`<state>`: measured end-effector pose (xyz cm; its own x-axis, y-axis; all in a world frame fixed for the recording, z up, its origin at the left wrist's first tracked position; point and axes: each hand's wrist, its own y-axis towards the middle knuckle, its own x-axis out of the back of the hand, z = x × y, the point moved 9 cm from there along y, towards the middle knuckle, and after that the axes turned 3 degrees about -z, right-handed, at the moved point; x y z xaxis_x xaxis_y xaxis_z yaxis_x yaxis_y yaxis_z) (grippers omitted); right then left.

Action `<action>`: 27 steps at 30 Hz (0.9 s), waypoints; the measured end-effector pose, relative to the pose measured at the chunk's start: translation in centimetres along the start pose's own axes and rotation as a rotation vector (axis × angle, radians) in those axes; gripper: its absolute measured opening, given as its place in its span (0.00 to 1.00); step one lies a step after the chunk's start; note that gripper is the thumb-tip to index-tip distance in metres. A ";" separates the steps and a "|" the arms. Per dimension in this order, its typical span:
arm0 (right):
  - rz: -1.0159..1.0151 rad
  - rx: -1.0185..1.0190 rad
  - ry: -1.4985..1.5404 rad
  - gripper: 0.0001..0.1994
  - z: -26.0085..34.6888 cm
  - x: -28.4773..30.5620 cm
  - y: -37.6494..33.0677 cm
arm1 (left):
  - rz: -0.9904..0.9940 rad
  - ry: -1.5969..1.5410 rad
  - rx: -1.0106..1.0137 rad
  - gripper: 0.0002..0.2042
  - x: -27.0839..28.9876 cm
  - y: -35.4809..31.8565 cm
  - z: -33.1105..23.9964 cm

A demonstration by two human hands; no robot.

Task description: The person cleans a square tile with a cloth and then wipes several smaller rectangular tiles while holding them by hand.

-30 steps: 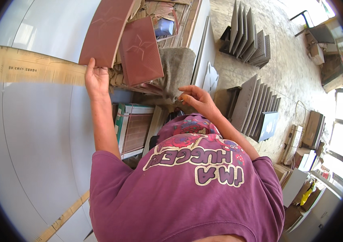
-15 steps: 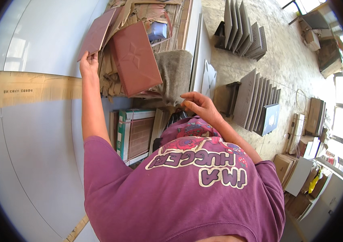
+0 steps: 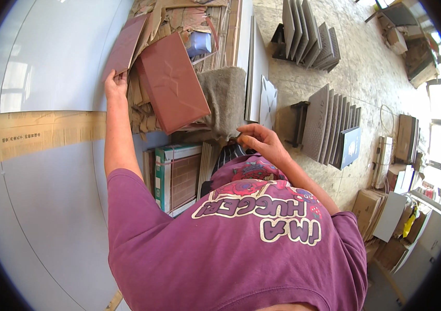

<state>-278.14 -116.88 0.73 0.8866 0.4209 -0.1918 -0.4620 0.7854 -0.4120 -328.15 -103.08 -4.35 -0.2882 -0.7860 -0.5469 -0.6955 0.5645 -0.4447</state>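
My left hand [image 3: 115, 84] grips the lower edge of a reddish-brown tile [image 3: 127, 45] that leans against the pale wall panels on the left. A larger reddish-brown tile [image 3: 172, 85] with a raised star-like pattern lies tilted on the cluttered stack beside it, and no hand touches it. Close to the lower corner of a grey-brown cloth [image 3: 224, 98], my right hand [image 3: 262, 142] is held in front of my body with its fingers curled together. Whatever may lie between those fingertips is too small to tell.
Torn cardboard [image 3: 142, 111] and a blue wrapped block [image 3: 199, 43] lie on the stack. Below stands a green-and-white box of brick-patterned tiles [image 3: 181, 176]. Racks hold grey sample tiles [image 3: 316, 124] on the floor to the right. Cartons [image 3: 368, 207] stand at the far right.
The fingers of my right hand have curled in closer together near the cloth. My left hand stays on the leaning tile's edge. The whole view has shifted slightly.
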 end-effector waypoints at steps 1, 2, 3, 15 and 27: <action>0.000 -0.009 0.005 0.16 -0.1 0.0 0.0 | 0.017 -0.002 0.022 0.12 0.1 0.4 0.3; -0.002 -0.011 -0.002 0.16 -0.1 0.0 0.0 | 0.034 -0.003 0.044 0.12 0.2 0.8 0.5; -0.003 -0.012 -0.010 0.16 -0.1 0.0 0.0 | 0.013 0.015 0.050 0.13 0.6 1.4 0.6; -0.003 -0.021 -0.005 0.15 -1.1 0.3 0.4 | -0.089 0.164 0.151 0.21 1.8 4.3 -0.4; -0.018 -0.013 -0.005 0.15 -1.3 1.0 0.7 | -0.004 0.465 0.066 0.22 1.0 0.6 -0.1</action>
<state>-277.58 -116.53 -0.92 0.8948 0.4089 -0.1794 -0.4453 0.7872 -0.4266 -328.93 -103.53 -5.08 -0.5602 -0.8095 -0.1760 -0.6581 0.5639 -0.4989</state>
